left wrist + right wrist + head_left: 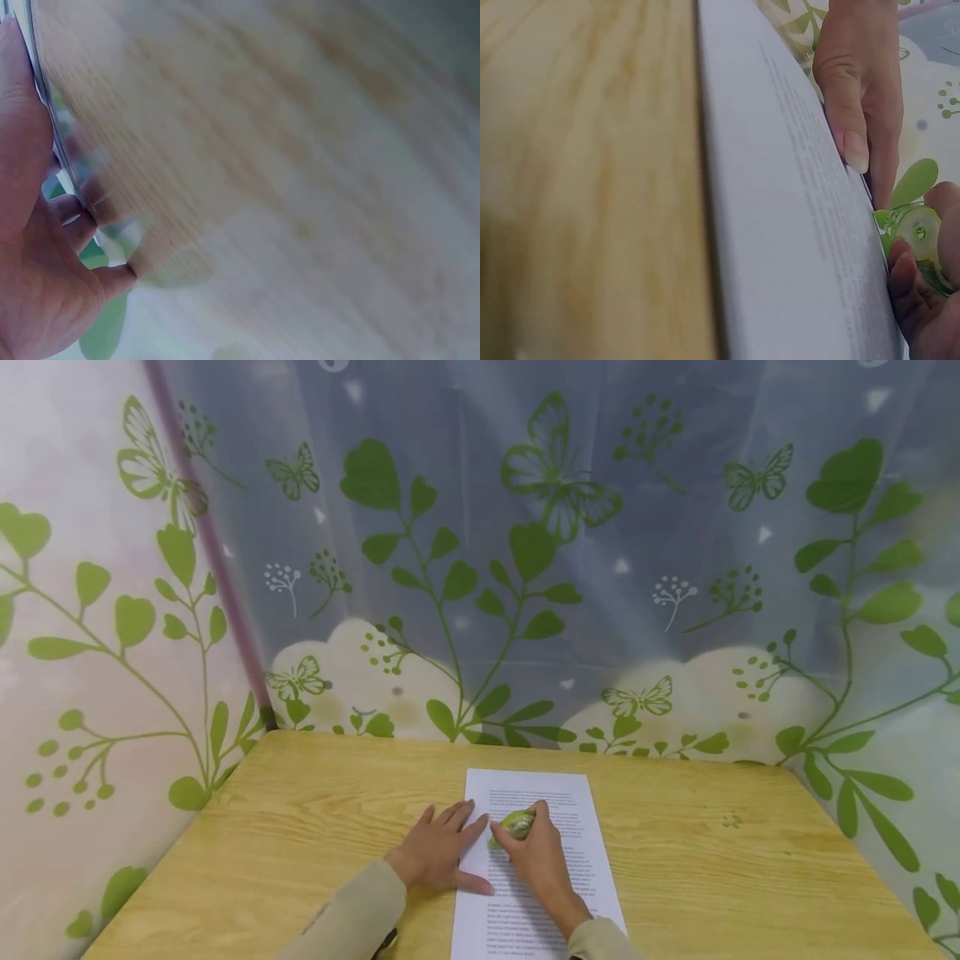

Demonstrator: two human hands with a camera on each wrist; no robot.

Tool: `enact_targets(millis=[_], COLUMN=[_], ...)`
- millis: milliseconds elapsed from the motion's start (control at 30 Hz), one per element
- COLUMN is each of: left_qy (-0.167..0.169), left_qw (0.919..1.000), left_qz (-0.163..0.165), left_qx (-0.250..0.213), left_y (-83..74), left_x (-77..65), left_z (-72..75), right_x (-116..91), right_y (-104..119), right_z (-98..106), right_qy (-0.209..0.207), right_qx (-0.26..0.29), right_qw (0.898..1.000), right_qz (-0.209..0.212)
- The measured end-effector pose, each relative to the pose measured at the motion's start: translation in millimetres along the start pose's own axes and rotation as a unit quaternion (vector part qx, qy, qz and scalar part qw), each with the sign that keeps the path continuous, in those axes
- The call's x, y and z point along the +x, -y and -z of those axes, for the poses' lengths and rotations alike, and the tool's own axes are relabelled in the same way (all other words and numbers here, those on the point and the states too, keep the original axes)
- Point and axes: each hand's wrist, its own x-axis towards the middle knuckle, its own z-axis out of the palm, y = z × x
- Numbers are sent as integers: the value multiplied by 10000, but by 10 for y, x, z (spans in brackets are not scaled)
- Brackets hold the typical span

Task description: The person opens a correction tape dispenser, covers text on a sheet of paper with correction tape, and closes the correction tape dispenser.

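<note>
A green correction tape dispenser (516, 823) is gripped between the thumb and fingers of my right hand (543, 864), its tip down at the printed sheet (480, 783). In the right wrist view the dispenser (917, 231) shows a clear case with a pale reel inside. My left hand (441, 853) rests with spread fingers across the sheet's left edge, its thumb on the paper close to the printed lines. The left wrist view has that hand (41, 281) at its left border, the fingers stretched out flat. The right hand partly covers the text under it.
The sheet lies on a light wood-grain table (315, 802), reaching toward its front. A curtain (480, 568) with green leaves and butterflies hangs behind the table's far edge, and similar pale sheeting (75, 693) flanks the left side.
</note>
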Motion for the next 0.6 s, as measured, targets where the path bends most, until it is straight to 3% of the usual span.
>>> enact_targets(millis=[367, 600], left_qy=[65, 107], left_qw=[10000, 9999], left_qz=[2, 13], left_qx=[-51, -133], left_y=[-3, 1], left_x=[-14, -7], left_z=[28, 23], right_x=[-8, 1], right_y=[-38, -44], right_z=[45, 81], right_qy=[231, 136], right_qx=[553, 100], right_qw=[9981, 9999], right_qz=[-130, 4])
